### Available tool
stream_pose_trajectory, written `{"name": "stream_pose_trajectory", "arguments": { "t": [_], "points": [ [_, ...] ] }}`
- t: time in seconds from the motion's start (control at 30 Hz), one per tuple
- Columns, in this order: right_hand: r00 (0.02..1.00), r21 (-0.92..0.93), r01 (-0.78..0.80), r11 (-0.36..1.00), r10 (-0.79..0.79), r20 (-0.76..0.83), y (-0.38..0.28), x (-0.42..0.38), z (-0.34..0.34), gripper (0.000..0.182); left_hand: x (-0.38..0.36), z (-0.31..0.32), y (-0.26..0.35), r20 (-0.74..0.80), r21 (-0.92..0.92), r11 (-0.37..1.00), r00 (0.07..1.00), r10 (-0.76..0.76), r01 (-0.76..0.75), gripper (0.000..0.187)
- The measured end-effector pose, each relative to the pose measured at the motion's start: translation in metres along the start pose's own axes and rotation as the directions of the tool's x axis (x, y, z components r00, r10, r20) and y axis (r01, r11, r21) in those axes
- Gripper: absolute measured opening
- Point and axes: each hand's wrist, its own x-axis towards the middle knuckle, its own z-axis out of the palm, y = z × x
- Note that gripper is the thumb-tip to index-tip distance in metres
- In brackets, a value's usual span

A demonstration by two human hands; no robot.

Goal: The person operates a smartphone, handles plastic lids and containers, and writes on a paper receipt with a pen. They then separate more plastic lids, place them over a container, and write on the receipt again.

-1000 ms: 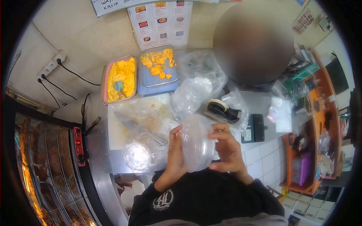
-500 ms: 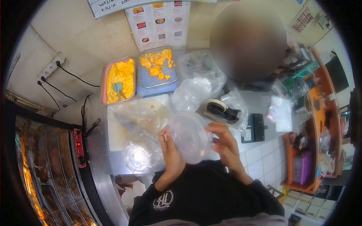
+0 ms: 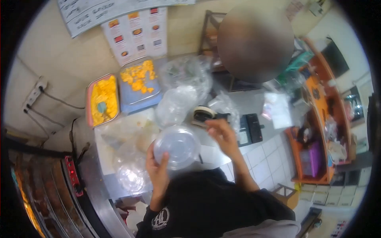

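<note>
My left hand (image 3: pixel 158 168) holds a clear round plastic tub (image 3: pixel 177 147) with its lid facing up, the thumb lying over the near left rim. My right hand (image 3: pixel 223 137) is raised to the right of the tub, apart from it. Its fingers are bent and loosely apart, and I see nothing between them. Just beyond those fingers stands a black tape dispenser (image 3: pixel 205 116) with a pale roll of tape. Left of the tub lies a clear plastic bag (image 3: pixel 131 170) with shiny round lids in it, beside a white cutting board (image 3: pixel 115 131).
A tray of yellow food (image 3: pixel 105 97) with a scoop and a mesh basket of yellow pieces (image 3: pixel 137 81) stand at the back. Stacked clear tubs (image 3: pixel 172 105) and a dark phone-like device (image 3: pixel 251 129) are on the table. A glass-fronted cabinet (image 3: pixel 43 190) borders the left side.
My view has shifted to the right. The tub has tilted so its lid faces up more. My right hand has moved away from the tub, over by the tape dispenser.
</note>
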Motion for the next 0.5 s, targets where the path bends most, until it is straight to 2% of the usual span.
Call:
{"name": "stream_pose_trajectory", "arguments": {
  "t": [0.03,0.07,0.1,0.13,0.17,0.23,0.27,0.33,0.37,0.43,0.47,0.5],
  "points": [
    [0.976,0.107,-0.01,0.994,0.033,-0.217,0.014,0.002,-0.013,0.017,0.0,-0.001,-0.001,0.025,-0.015,1.0,1.0,-0.007,0.007,0.048],
    [0.94,0.054,0.016,0.998,0.003,-0.34,0.028,0.003,-0.036,0.018,-0.001,-0.003,-0.002,-0.002,-0.037,0.999,1.0,-0.005,0.005,0.046],
    [0.855,0.048,-0.015,0.999,0.038,-0.517,0.055,0.001,-0.058,0.017,-0.002,-0.006,-0.003,-0.033,-0.056,0.998,0.999,-0.003,0.001,0.044],
    [0.78,0.067,-0.101,0.993,0.121,-0.615,0.069,-0.004,-0.084,0.017,-0.001,-0.007,-0.003,-0.023,-0.065,0.998,1.0,-0.007,0.006,0.044],
    [0.706,0.001,-0.139,0.99,0.099,-0.701,0.093,-0.011,-0.11,0.015,0.0,-0.009,-0.003,-0.005,-0.087,0.996,1.0,-0.005,0.005,0.045],
    [0.527,0.073,-0.253,0.965,0.201,-0.826,0.139,-0.031,-0.15,0.015,0.001,-0.009,-0.003,0.014,-0.111,0.994,1.0,-0.002,0.004,0.045],
    [0.525,0.071,-0.254,0.965,0.199,-0.827,0.176,-0.045,-0.17,0.015,0.001,-0.009,-0.003,0.011,-0.146,0.989,1.0,0.0,0.002,0.045],
    [0.433,0.023,-0.489,0.872,0.265,-0.862,0.238,-0.073,-0.197,0.019,0.001,-0.007,-0.001,0.009,-0.184,0.983,1.0,0.003,-0.002,0.045],
    [0.431,0.022,-0.49,0.871,0.265,-0.863,0.24,-0.082,-0.196,0.019,0.0,-0.005,0.003,-0.006,-0.186,0.983,1.0,-0.008,0.006,0.044],
    [0.436,0.174,-0.542,0.822,0.452,-0.779,0.246,-0.098,-0.194,0.024,-0.001,-0.004,0.004,-0.018,-0.185,0.983,1.0,-0.021,0.017,0.042],
    [0.433,0.176,-0.543,0.821,0.453,-0.779,0.25,-0.103,-0.193,0.024,-0.002,-0.005,0.004,-0.03,-0.187,0.982,0.999,-0.015,0.009,0.042],
    [0.502,0.202,-0.486,0.85,0.46,-0.733,0.254,-0.106,-0.192,0.026,-0.003,-0.006,0.003,-0.042,-0.188,0.982,0.999,-0.01,0.002,0.042]
  ]
}}
